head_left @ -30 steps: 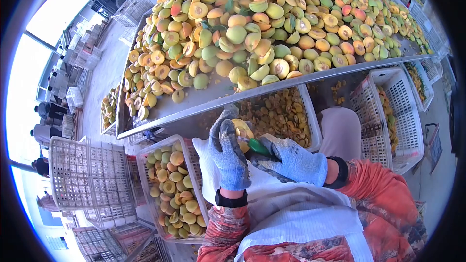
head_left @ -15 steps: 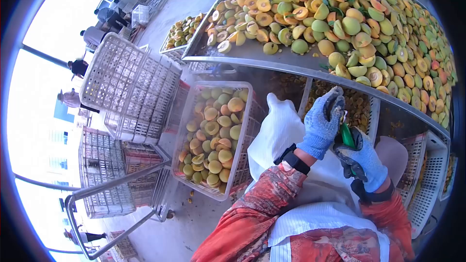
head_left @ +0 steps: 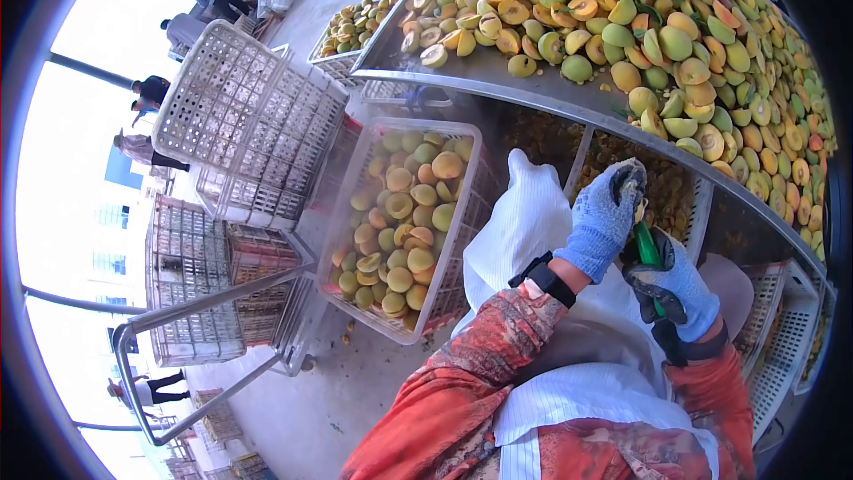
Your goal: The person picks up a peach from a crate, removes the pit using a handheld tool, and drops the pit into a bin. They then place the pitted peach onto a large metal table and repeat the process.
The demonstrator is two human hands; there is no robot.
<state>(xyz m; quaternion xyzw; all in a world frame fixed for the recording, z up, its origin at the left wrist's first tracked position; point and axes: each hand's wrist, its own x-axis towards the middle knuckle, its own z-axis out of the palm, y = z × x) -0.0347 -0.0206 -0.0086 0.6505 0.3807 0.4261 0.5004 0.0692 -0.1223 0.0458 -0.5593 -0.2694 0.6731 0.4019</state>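
Observation:
My left hand [head_left: 609, 213], in a blue glove with dark, worn fingertips, is closed around a small piece of fruit; only a pale yellow edge shows between the fingers. Lower and to the right, my right hand [head_left: 673, 289], gloved alike, grips a green-handled tool [head_left: 647, 246]. The tool points up at the left hand's fingertips, its working end mostly hidden there. Beneath both hands, a bin [head_left: 702, 213] holds small brownish-yellow scraps. A white cloth apron [head_left: 524, 222] covers my lap.
Halved peaches [head_left: 675, 44] are heaped on a metal table [head_left: 498, 89] ahead. A crate [head_left: 471, 204] of peach halves stands at left, beside stacked white crates [head_left: 240, 116] and a metal trolley handle [head_left: 213, 302]. More crates [head_left: 782, 338] stand at right. People [head_left: 147, 147] are in the background.
The view has shifted, so the surroundings sit differently in it. Both hands stay close together; the right hand has turned slightly, showing more of the green handle.

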